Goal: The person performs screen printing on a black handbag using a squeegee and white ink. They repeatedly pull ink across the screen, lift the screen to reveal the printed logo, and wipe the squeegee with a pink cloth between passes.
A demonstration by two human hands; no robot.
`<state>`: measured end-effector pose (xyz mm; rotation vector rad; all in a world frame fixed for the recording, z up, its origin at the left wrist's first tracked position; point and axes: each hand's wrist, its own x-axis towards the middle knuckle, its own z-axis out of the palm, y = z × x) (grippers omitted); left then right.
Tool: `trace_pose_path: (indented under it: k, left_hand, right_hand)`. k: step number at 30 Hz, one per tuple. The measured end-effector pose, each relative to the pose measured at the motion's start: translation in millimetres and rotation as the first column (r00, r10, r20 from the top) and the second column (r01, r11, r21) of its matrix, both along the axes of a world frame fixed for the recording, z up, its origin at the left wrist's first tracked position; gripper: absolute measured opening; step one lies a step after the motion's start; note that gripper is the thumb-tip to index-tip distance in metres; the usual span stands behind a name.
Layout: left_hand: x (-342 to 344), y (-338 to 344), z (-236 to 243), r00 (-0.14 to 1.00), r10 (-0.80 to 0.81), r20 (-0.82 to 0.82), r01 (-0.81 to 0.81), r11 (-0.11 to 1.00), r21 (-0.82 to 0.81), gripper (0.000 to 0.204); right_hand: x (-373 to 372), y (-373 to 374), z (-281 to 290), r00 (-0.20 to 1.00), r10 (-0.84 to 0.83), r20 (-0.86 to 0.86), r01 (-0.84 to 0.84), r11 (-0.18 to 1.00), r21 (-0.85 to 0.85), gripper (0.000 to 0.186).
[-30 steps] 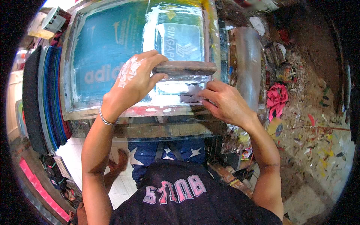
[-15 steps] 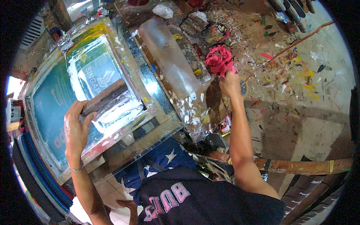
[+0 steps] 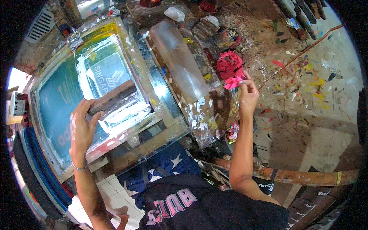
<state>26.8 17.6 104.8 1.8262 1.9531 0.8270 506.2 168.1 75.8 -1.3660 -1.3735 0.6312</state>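
Note:
My left hand [image 3: 84,124] is closed around the near end of a wooden-handled squeegee [image 3: 115,97], which lies slantwise across a screen-printing frame [image 3: 143,124]. Beneath the squeegee, white ink [image 3: 128,118] is spread on the green mesh. On the right, my right hand [image 3: 249,94] pinches a small bright pink scrap [image 3: 232,82] between thumb and fingers. Just beyond that sits a crumpled pink bundle [image 3: 229,63] of the same colour; whether it is cloth or paper I cannot tell. The scrap appears to touch the bundle's near edge.
Between frame and bundle, a translucent plastic cylinder [image 3: 179,63] lies on the paint-spattered bench [image 3: 299,88]. A crumpled white wad [image 3: 174,14] is behind it. Dark squeegee-like strips [image 3: 301,15] stick out at the far right. Star-patterned blue fabric [image 3: 174,159] hangs near my body.
My right hand has drawn slightly right and nearer, and a pink scrap now shows in its fingers, pulled from the bundle. The left hand stays on the squeegee. The whole view has shifted slightly.

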Motion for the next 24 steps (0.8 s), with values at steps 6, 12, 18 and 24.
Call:
trace_pose_path:
  k: [6, 12, 18, 24]
  left_hand:
    - [-2.8, -1.3, -5.6, 1.000, -0.010, 0.005, 0.010, 1.000, 0.003, 0.033]
    - [-4.9, -4.0, -14.7, 0.999, -0.039, -0.037, 0.042, 0.993, 0.113, 0.033]
    - [-6.3, -2.6, -12.9, 0.999, -0.033, -0.014, 0.033, 0.999, -0.016, 0.032]
    - [-11.2, 1.5, -18.4, 0.999, -0.044, -0.021, 0.046, 0.996, 0.078, 0.032]
  right_hand:
    - [-21.4, -16.9, 33.2, 0.688, 0.120, -0.716, -0.339, 0.925, -0.172, 0.008]
    - [-67.3, -47.1, 30.9, 0.912, 0.384, -0.142, -0.410, 0.846, -0.342, 0.019]
    - [-173.5, -56.9, 48.9, 0.526, 0.807, 0.269, -0.697, 0.590, -0.406, 0.019]
    - [-256.9, -42.5, 21.9, -0.010, 0.861, 0.508, -0.838, 0.270, -0.475, 0.023]
